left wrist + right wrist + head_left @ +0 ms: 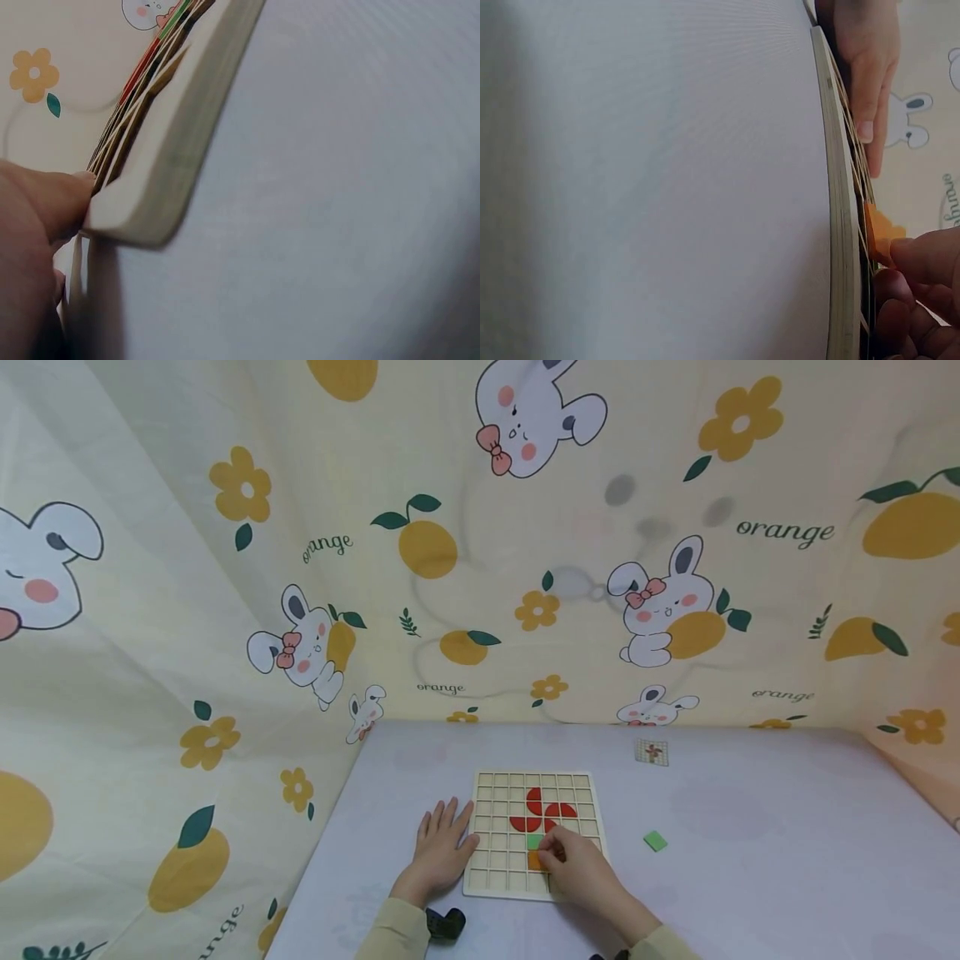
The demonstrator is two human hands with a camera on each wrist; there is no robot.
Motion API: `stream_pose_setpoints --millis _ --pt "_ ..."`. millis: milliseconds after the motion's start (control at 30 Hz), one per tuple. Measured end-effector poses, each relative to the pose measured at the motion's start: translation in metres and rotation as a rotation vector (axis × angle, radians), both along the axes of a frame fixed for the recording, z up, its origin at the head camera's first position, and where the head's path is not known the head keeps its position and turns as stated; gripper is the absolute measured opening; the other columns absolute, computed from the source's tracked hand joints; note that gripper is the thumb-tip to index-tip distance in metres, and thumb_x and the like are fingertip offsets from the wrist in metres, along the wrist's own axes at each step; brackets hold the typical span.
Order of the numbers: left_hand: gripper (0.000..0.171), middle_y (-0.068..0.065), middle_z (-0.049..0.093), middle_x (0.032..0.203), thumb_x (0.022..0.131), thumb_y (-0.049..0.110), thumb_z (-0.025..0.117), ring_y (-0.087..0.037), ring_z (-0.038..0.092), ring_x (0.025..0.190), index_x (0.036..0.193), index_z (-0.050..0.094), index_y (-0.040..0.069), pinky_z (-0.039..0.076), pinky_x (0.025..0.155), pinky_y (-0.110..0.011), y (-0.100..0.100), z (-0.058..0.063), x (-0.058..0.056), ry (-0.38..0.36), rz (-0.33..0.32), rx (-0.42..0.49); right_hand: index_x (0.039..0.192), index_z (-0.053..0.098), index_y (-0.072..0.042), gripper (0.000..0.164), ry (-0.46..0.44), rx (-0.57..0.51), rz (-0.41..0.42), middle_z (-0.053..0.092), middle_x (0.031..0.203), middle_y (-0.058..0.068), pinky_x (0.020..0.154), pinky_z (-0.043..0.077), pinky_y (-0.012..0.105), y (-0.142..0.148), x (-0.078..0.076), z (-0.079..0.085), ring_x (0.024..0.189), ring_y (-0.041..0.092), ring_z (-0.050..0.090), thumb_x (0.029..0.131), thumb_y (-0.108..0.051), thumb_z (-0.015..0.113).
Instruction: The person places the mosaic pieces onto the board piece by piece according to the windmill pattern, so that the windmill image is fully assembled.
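Observation:
A pale wooden grid board (495, 860) lies on the table. Red curved pieces (527, 824) sit in its cells in a pinwheel shape, with a green square tile (535, 842) just below them. My right hand (573, 864) bends over the board's lower middle, thumb and fingertips pinching an orange tile (881, 232) at the grid; part of the tile is hidden by the fingers. Flat beside the board's left edge rests my left hand (440, 847), fingers straight, the thumb touching the rim.
To the right of the board lies a loose green tile (656, 841). A small card (652, 752) with a pinwheel picture on a grid is farther back. Behind the table (750, 860) hangs a curtain (480, 610) printed with rabbits and oranges. A black object (446, 925) shows by the left wrist.

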State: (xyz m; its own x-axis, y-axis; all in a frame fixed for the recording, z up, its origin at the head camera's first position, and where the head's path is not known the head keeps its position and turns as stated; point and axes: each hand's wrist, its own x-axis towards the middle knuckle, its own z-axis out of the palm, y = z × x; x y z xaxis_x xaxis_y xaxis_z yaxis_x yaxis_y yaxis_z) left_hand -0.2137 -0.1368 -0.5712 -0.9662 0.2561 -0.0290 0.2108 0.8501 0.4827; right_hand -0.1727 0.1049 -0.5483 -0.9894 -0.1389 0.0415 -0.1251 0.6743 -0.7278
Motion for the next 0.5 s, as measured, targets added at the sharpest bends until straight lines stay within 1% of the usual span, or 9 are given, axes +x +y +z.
stream_pose_setpoints --millis 167,267,500 --pt "0.058 -0.016 0.018 0.159 0.102 0.038 0.045 -0.037 0.005 0.146 0.152 0.032 0.013 -0.001 0.114 -0.056 -0.0009 -0.0018 -0.0001 0.007 -0.006 0.001 0.085 0.062 -0.018 0.012 0.006 0.015 0.024 0.055 0.076 -0.009 0.062 0.043 0.027 -0.0006 0.0020 0.0007 0.071 0.010 0.050 0.085 -0.015 0.074" --pt "0.058 -0.015 0.017 0.159 0.102 0.039 0.044 -0.036 0.004 0.146 0.153 0.031 0.014 -0.001 0.114 -0.055 -0.0009 -0.0016 -0.0003 0.003 -0.005 -0.005 0.088 0.063 -0.016 0.014 -0.008 0.018 0.035 0.054 0.078 -0.008 0.065 0.043 0.027 -0.0002 0.0026 -0.0008 0.073 0.011 0.050 0.083 -0.016 0.076" --pt "0.058 -0.014 0.017 0.159 0.102 0.039 0.043 -0.036 0.004 0.146 0.153 0.030 0.015 -0.001 0.114 -0.055 -0.0008 -0.0007 -0.0011 -0.001 -0.007 -0.014 0.092 0.063 -0.015 0.015 -0.029 0.045 0.042 0.053 0.080 -0.006 0.063 0.042 0.028 -0.0005 0.0012 -0.0046 0.075 0.012 0.048 0.083 -0.016 0.076"
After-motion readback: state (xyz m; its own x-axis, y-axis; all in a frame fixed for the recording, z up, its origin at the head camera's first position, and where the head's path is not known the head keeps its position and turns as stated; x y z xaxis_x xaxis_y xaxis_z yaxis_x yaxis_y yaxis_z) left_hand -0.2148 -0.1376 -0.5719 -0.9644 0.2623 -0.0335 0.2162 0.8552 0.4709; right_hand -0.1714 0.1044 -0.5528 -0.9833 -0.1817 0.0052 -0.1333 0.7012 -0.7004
